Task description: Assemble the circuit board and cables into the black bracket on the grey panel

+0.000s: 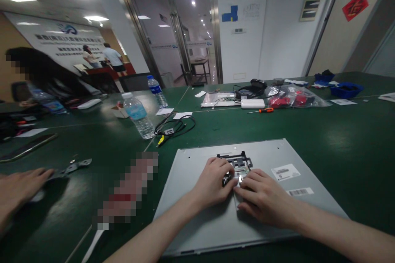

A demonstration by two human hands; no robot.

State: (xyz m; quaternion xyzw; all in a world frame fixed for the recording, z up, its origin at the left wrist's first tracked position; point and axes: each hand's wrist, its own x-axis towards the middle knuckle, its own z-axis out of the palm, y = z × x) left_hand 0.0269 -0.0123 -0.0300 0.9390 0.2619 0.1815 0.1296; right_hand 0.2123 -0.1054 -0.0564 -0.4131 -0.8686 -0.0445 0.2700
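A flat silver metal panel (191,230), like the back of a display, lies on the green table in front of me. Near its upper middle sits a black slotted bracket (237,160), with a small circuit board (246,171) just below it. My left hand (214,178) rests there, thumb and fingers curled around a small dark part (226,178) whose kind I cannot tell. Close beside it, my right hand (265,195) has its fingers bent together at the board's lower edge. Whatever is between those fingertips is hidden. Two white labels (285,172) are stuck on the panel's right side.
Another person's hand (24,185) is at the left edge by a metal bracket (75,166). Water bottles (138,117), a black cable (185,127) and a blurred-out item (129,189) lie left. Farther back are an orange screwdriver (266,110), a plastic bag (296,98) and blue trays (346,89).
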